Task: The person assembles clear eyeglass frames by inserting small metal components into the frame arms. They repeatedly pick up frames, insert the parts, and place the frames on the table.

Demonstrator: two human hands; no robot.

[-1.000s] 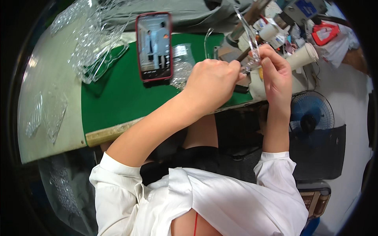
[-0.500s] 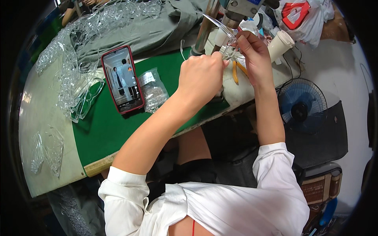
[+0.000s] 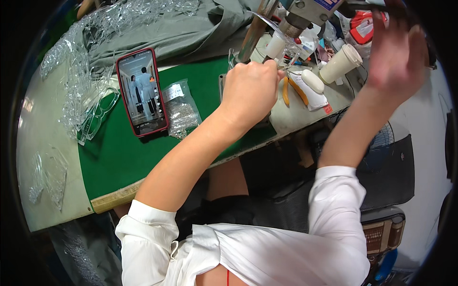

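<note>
Now the left hand point(image 3: 250, 90) is clenching a clear plastic piece point(image 3: 279, 33) under the press point(image 3: 305, 12), while the right hand point(image 3: 396, 57), at two o'clock, released, is probably reaching for its lever.

Left hand point(image 3: 250, 90) fisted, fingers curled; right hand point(image 3: 396, 52) raised, blurred.

red-cased phone point(image 3: 142, 93) with lit screen on green mat point(image 3: 114, 157), clear labelled bag point(image 3: 181, 110) just beside

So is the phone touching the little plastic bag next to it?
Touching: the head view shows the red phone and the small clear bag edge to edge, with no green mat between them.
</note>
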